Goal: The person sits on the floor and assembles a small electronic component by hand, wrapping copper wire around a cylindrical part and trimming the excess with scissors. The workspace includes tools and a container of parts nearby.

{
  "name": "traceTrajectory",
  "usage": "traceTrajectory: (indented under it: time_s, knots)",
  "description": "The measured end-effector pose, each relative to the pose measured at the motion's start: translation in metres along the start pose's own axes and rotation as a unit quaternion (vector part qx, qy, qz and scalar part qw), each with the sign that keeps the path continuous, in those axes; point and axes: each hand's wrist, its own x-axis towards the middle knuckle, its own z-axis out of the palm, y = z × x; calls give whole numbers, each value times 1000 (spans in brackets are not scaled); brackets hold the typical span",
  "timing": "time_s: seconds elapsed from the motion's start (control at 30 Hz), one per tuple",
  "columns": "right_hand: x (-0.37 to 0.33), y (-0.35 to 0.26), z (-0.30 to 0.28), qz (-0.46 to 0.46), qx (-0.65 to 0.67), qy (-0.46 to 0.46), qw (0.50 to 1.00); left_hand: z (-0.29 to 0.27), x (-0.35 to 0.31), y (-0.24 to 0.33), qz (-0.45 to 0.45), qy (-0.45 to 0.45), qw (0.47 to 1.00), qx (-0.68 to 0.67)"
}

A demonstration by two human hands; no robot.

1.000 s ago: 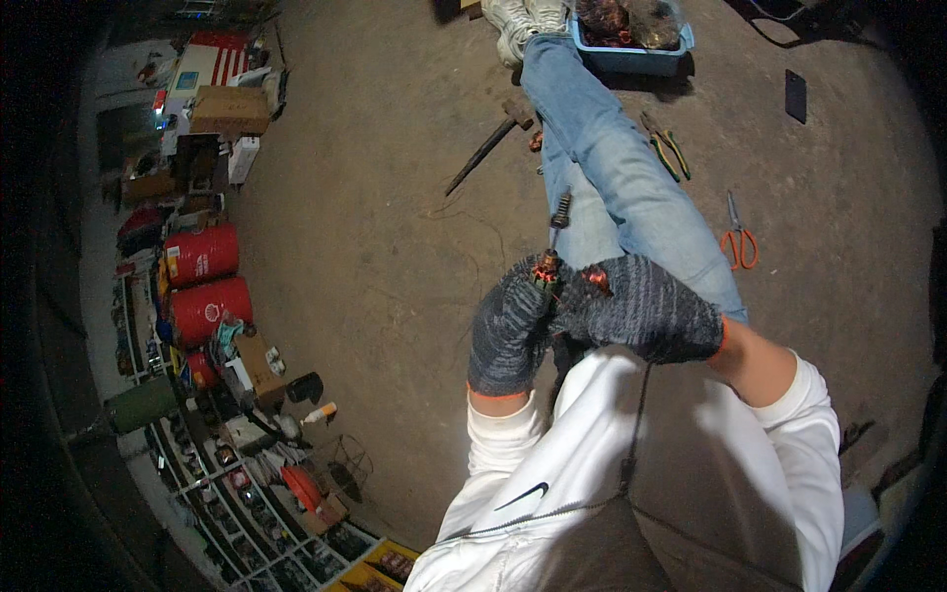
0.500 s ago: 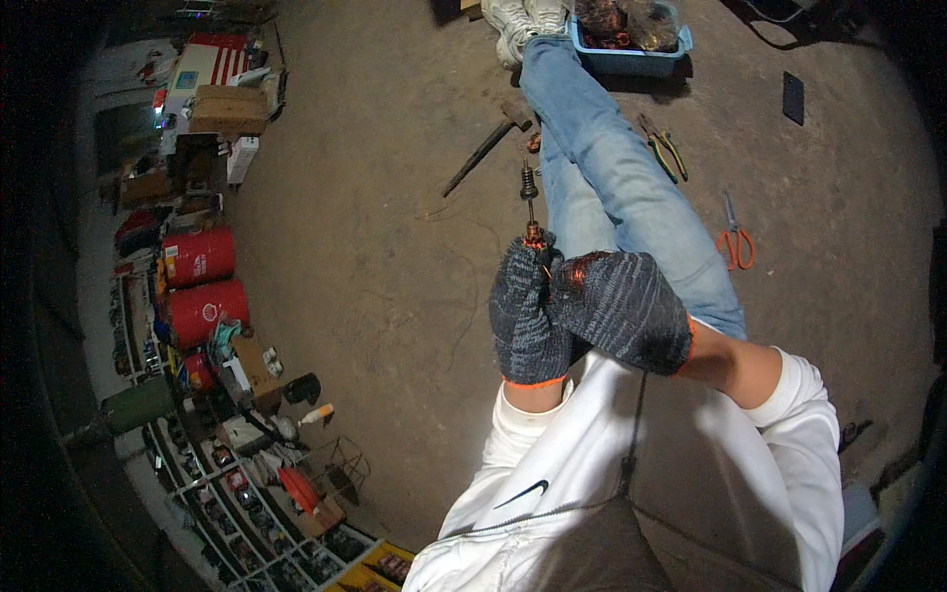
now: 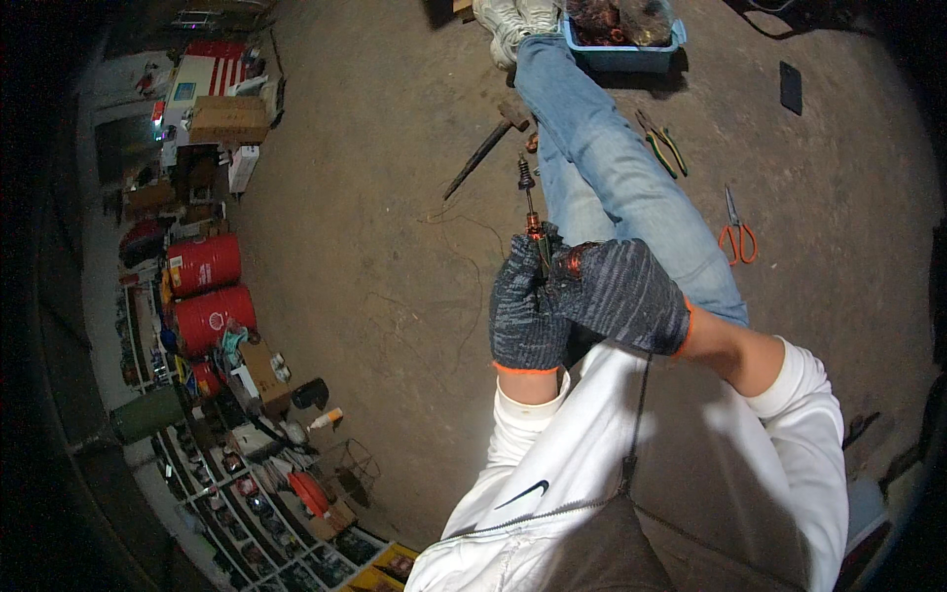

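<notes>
Both my hands wear dark grey knit gloves with orange cuffs and meet above my lap. My left hand point(image 3: 523, 314) is closed round what looks like a motor armature point(image 3: 534, 225). Its thin shaft points away from me, with a dark ribbed, spring-like part point(image 3: 525, 176) at the far end and copper showing near my fingers. Close against it, my right hand point(image 3: 623, 296) is closed, with a bundle of reddish copper wire point(image 3: 572, 260) at its fingers. The gloves hide the armature's near end and where the wire joins it.
On the floor lie a hammer point(image 3: 485, 153), pliers point(image 3: 661, 148), orange-handled scissors point(image 3: 736, 232) and a phone point(image 3: 790, 88). A blue bin point(image 3: 626, 61) of copper scrap stands by my shoes. Thin loose wire point(image 3: 464, 252) trails left of my hands. Red drums point(image 3: 205, 264) and cluttered shelves line the left.
My hands have moved slightly, the right one a little up and left, still close together. The armature tilts a bit differently. The whole view has shifted slightly.
</notes>
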Motion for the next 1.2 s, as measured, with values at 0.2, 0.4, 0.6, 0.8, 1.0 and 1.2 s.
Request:
traceTrajectory:
  time_s: [0.2, 0.4, 0.6, 0.8, 1.0, 1.2]
  knots:
    - [-4, 1, -13, -5, 213, -1, 977, 3, -2, 12, -37, -109, 988, -107]
    - [-11, 8, -17, -50, 181, -55, 981, 6, -6, 27, -112, -243, 959, -93]
    - [-15, 3, -14, -207, 96, -11, 973, 15, -10, 23, 22, -118, 981, 154]
    - [-19, -6, -7, -178, 101, 39, 978, 32, -24, 14, 68, -24, 993, 92]
    - [-20, -24, 0, -140, 157, 47, 977, 19, -11, 16, -33, -94, 994, -53]
    - [-24, -21, -6, -225, -69, 93, 968, -1, 12, 38, -13, -49, 986, -157]
